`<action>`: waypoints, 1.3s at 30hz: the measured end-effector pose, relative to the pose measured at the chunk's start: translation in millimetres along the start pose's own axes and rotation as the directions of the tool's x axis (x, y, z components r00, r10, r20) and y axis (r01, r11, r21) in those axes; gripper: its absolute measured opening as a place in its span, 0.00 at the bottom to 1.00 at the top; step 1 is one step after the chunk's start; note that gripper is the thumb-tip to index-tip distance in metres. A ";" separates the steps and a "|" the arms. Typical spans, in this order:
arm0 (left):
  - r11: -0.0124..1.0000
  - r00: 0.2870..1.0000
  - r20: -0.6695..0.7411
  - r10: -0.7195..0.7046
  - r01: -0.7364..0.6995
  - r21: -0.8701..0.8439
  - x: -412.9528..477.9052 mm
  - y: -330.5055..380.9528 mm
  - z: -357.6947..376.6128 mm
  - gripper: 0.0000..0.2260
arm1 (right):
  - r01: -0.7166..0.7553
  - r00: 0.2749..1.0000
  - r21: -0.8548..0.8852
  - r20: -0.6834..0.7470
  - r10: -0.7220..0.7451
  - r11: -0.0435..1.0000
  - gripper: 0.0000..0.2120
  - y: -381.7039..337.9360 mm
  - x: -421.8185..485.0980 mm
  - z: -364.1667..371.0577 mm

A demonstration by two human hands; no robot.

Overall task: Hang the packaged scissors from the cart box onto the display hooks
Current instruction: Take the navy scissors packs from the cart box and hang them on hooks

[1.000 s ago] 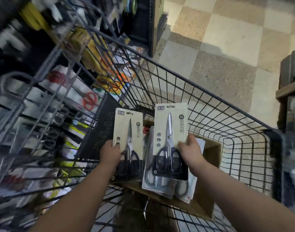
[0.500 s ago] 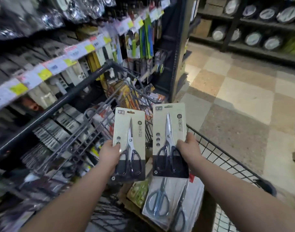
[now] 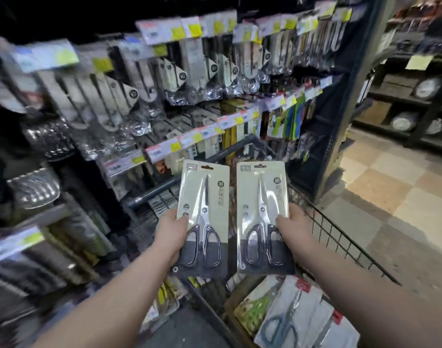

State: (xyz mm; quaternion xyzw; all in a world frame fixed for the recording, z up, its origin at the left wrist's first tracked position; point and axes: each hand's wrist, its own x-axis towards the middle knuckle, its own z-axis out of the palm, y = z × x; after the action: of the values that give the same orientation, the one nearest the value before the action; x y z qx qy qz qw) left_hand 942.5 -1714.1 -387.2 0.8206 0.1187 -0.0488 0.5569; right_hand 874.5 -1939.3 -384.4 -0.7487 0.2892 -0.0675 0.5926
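- Grips with the left hand (image 3: 173, 232) one scissors pack (image 3: 205, 209) at its lower left edge, thumb on the front, fingers curled behind.
- Grips with the right hand (image 3: 294, 229) a second pack (image 3: 262, 204) at its lower right edge in the same way. Leaves no hand free.
- Leaves more packs (image 3: 297, 320) lying in the cardboard box (image 3: 228, 307) below, not yet hung.
- Holds both packs upright, side by side and just apart, above the cart (image 3: 340, 237) and well short of the shelves.
- Risks a slip: pinches each card low and by one edge only, so may let it twist or drop back into the cart once pressed against a hook.
- Risks a missed hook: puts the small hang hole (image 3: 207, 167) at the top of each card, far from the grip, so may wobble there and scrape past.
- Cannot pick out the display hooks among the blurred hanging goods (image 3: 190, 71) and price tags (image 3: 187, 141).
- Risks choosing the wrong row, or knocking a neighbouring item loose, if offering two packs at once.
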 end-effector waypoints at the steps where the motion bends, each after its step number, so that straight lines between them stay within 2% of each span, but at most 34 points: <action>1: 1.000 0.999 -0.034 0.011 -0.011 -0.010 -5.3 -2.3 -20.8 0.07 | 0.036 0.999 0.001 0.028 -0.036 0.999 0.17 -8.9 -12.5 9.8; 4: 0.996 0.993 -0.118 0.002 -0.013 -0.088 -33.7 -12.7 -86.5 0.07 | 0.099 0.989 0.004 0.107 -0.099 0.995 0.16 -30.9 -50.6 42.1; 8: 0.984 0.964 -0.265 -0.021 -0.026 -0.175 -90.0 -31.2 -180.1 0.07 | 0.180 0.954 -0.006 0.245 -0.173 0.984 0.21 -54.7 -115.4 97.2; 10: 0.978 0.943 -0.330 -0.037 -0.034 -0.206 -118.9 -41.5 -226.1 0.07 | 0.221 0.928 0.003 0.308 -0.211 0.975 0.18 -65.6 -151.4 127.4; 15: 0.973 0.863 -0.502 -0.055 -0.067 -0.222 -188.4 -67.4 -332.6 0.06 | 0.318 0.829 0.032 0.476 -0.294 0.948 0.17 -88.9 -241.2 201.5; 19: 0.974 0.774 -0.630 -0.067 -0.086 -0.209 -240.8 -85.5 -406.3 0.08 | 0.383 0.734 0.062 0.584 -0.345 0.921 0.21 -106.6 -306.4 252.5; 22: 0.971 0.723 -0.686 -0.085 -0.095 -0.221 -269.7 -99.6 -451.8 0.09 | 0.410 0.693 0.109 0.609 -0.386 0.906 0.16 -121.7 -348.3 282.9; 26: 0.959 0.661 -0.741 -0.114 -0.120 -0.255 -294.1 -117.2 -499.0 0.09 | 0.435 0.630 0.144 0.656 -0.415 0.889 0.14 -137.7 -390.7 317.5; 31: 0.948 0.590 -0.796 -0.137 -0.155 -0.278 -303.0 -131.8 -539.9 0.08 | 0.490 0.562 0.166 0.691 -0.455 0.856 0.16 -159.4 -417.8 357.0; 39: 0.940 0.530 -0.840 -0.113 -0.217 -0.263 -288.7 -116.9 -598.5 0.09 | 0.541 0.468 0.274 0.687 -0.555 0.795 0.15 -220.1 -436.9 418.5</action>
State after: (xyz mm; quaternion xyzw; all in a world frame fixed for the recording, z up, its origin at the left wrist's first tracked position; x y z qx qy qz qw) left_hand 602.9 -1159.5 -207.0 0.6361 0.3548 0.3922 0.5618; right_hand 778.2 -1331.4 -195.6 -0.7561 -0.2321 0.0529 0.6096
